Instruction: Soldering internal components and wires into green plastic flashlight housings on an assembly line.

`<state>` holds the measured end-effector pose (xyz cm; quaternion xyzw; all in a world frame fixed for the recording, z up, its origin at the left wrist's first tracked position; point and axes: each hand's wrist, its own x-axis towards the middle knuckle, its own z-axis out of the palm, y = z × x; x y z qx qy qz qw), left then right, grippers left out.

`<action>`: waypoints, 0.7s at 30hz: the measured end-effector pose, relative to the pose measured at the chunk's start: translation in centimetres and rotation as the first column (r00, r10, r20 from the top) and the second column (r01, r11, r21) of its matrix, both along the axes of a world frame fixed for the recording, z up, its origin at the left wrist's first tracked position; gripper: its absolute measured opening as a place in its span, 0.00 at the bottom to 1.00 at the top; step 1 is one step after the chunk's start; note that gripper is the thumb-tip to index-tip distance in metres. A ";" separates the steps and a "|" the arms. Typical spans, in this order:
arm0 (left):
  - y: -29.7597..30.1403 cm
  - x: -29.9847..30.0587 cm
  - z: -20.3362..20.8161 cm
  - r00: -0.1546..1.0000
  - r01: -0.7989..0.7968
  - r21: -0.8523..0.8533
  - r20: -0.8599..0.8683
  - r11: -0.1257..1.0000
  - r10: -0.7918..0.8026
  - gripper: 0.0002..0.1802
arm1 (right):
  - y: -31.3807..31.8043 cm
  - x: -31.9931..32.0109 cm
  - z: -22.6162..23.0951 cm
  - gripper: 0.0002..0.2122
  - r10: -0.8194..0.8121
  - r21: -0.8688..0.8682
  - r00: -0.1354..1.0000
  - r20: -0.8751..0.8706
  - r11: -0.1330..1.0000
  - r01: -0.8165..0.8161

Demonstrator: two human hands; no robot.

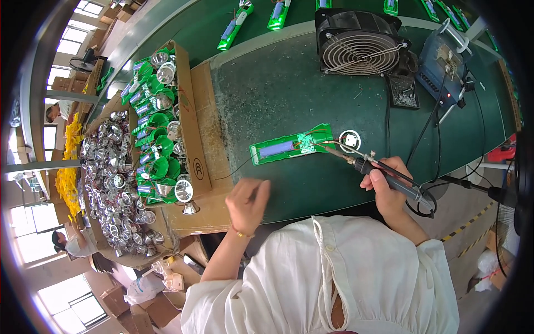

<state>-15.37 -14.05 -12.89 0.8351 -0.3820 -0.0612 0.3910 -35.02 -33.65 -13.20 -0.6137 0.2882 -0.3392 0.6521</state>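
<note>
My right hand [386, 181] is closed around the dark handle of a soldering iron [397, 183] with a thin metal feed tube beside its shaft. Its tip reaches the right end of a small green circuit board [306, 143], where red wires meet it. That board sits in an open green flashlight housing [320, 133] along with a purple battery cell [276, 149]. Right beside the housing is a round silver lamp reflector [350, 141]. Below the housing's left end, my left hand [247, 203] hovers with curled fingers; their inner side is hidden. A thin dark wire [236, 170] trails leftward from the housing.
Left stands a cardboard box [192, 122] of green housings with reflectors, beside a heap of silver reflectors [117, 183]. A black fan [361, 47] and a blue soldering station [445, 72] with cables occupy the back right. More green housings [236, 25] line the far edge.
</note>
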 end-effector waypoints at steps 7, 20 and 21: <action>-1.8 2.3 1.1 0.961 -0.133 -0.234 0.208 0.963 0.183 0.09 | 0.1 0.7 0.2 0.08 0.043 -0.030 0.999 -0.022 0.999 -0.044; -8.1 1.9 0.3 0.922 0.321 -0.071 0.252 0.945 -0.294 0.05 | 0.0 1.1 0.3 0.07 0.038 -0.031 0.999 -0.021 0.999 -0.039; -8.1 1.8 0.3 0.925 0.310 -0.055 0.246 0.949 -0.288 0.06 | -0.1 1.1 0.3 0.07 0.046 -0.038 0.999 -0.028 0.998 -0.047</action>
